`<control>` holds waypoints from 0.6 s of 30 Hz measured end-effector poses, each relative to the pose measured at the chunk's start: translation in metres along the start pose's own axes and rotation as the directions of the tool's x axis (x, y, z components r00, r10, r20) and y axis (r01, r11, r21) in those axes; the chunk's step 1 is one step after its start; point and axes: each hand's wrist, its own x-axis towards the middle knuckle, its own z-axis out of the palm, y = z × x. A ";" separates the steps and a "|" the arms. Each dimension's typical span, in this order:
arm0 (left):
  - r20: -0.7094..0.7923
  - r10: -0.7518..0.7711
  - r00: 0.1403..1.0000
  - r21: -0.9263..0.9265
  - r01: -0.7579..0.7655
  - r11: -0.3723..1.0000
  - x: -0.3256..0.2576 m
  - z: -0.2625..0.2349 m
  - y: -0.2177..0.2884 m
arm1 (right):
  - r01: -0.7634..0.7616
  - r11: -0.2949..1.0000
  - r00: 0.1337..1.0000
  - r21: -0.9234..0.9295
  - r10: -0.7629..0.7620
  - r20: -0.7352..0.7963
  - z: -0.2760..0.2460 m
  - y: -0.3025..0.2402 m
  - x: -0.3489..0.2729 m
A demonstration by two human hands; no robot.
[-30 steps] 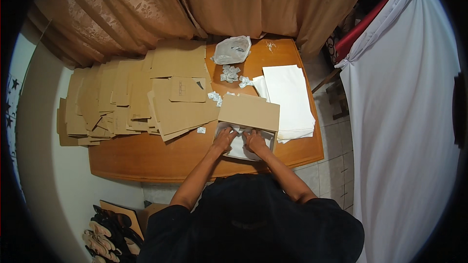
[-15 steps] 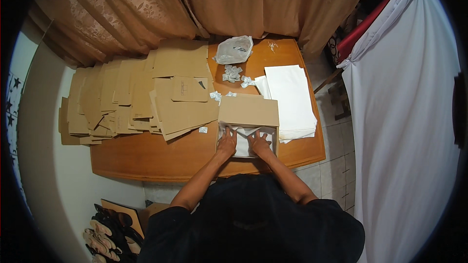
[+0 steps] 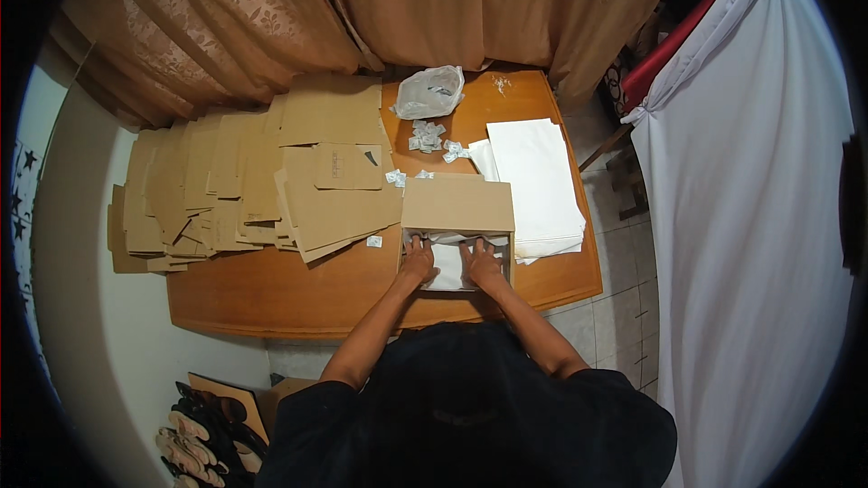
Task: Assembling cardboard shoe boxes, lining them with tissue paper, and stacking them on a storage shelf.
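Note:
An open cardboard box (image 3: 457, 206) stands near the table's front edge, its lid raised at the far side. White paper (image 3: 450, 269) lines its inside. Both hands reach into the box and rest on the paper. My left hand (image 3: 418, 262) is at the left wall, fingers stretched out and pointing away from me. At the right side my right hand (image 3: 485, 264) lies with its fingers spread on the paper. Neither hand grips anything, and some fingertips are partly lost among the paper's folds. What lies beneath the paper is hidden.
Flat cardboard pieces (image 3: 344, 208) cover the table's left side. A stack of white paper sheets (image 3: 533, 181) lies right of the box. Behind are small white packets (image 3: 426, 136) and a translucent plastic bag (image 3: 425, 98). One packet (image 3: 374, 241) sits left of the box. Shoes (image 3: 194, 443) stand lower left.
The paper in the box lies flatter than before. My hands have shifted slightly over it, with the right fingers now pointing more toward the box's far side.

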 end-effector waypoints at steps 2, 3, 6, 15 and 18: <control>-0.013 -0.005 1.000 -0.025 0.004 1.000 0.003 0.003 -0.005 | -0.030 0.999 0.999 0.015 0.031 -0.015 0.000 -0.001 -0.003; -0.030 0.015 0.999 -0.014 -0.015 1.000 0.004 0.006 -0.004 | -0.072 0.997 0.997 0.036 0.073 -0.027 0.004 0.002 -0.004; -0.064 0.046 0.997 0.029 -0.044 0.999 0.003 0.009 -0.005 | -0.165 0.985 0.984 0.059 0.168 -0.057 0.009 0.003 0.001; -0.222 0.117 0.968 0.107 -0.095 0.990 -0.006 0.011 -0.007 | 0.203 0.962 0.978 0.182 -0.208 0.005 -0.016 -0.005 -0.021; -0.058 0.061 0.996 0.087 -0.056 0.995 -0.011 -0.003 0.009 | 0.077 0.980 0.991 0.184 -0.096 0.095 -0.018 -0.009 -0.022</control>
